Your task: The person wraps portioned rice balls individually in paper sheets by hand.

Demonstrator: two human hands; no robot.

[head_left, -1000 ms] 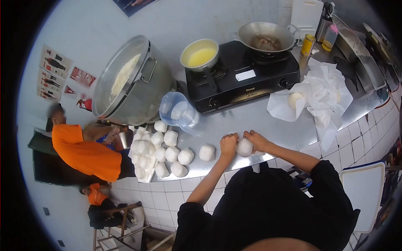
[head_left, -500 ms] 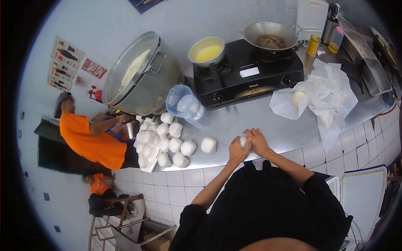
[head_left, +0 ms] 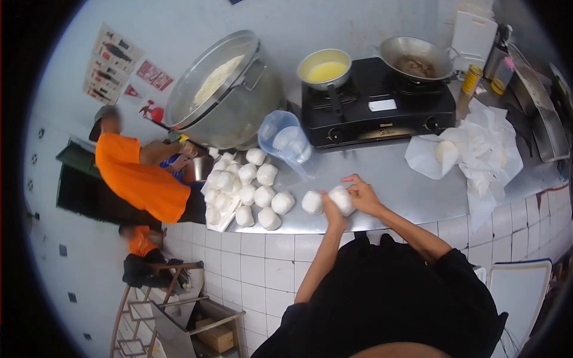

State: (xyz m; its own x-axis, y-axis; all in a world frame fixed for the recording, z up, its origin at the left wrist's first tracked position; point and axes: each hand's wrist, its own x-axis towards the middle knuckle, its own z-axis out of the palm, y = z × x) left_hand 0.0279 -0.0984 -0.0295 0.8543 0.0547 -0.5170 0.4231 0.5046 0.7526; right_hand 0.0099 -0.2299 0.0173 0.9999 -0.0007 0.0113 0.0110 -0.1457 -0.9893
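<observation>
A round white ball [head_left: 341, 200], seemingly wrapped in thin white paper, sits between my two hands over the steel counter. My left hand [head_left: 333, 213] grips its left side, thumb up. The bent fingers of my right hand [head_left: 364, 197] press its right side, with the index finger stretched out. Just left of my left hand rests a similar white ball [head_left: 311, 202]. Farther left stands a group of several more white balls [head_left: 264, 196], some on a white sheet. To the right, loose white paper sheets [head_left: 486, 152] lie heaped, with a bare pale ball [head_left: 446, 152] on one.
Behind my hands are a blue-tinted plastic jug [head_left: 276, 134] and a black two-burner stove [head_left: 382, 122] with a saucepan [head_left: 324, 67] of yellow liquid and a wok [head_left: 416, 58]. A large metal pot [head_left: 262, 101] holds white material. A person in orange [head_left: 140, 176] works at left.
My hands have parted slightly around the ball, showing more of it, and it is now close to the lone ball on the left. The view has shifted, so the counter appears farther right.
</observation>
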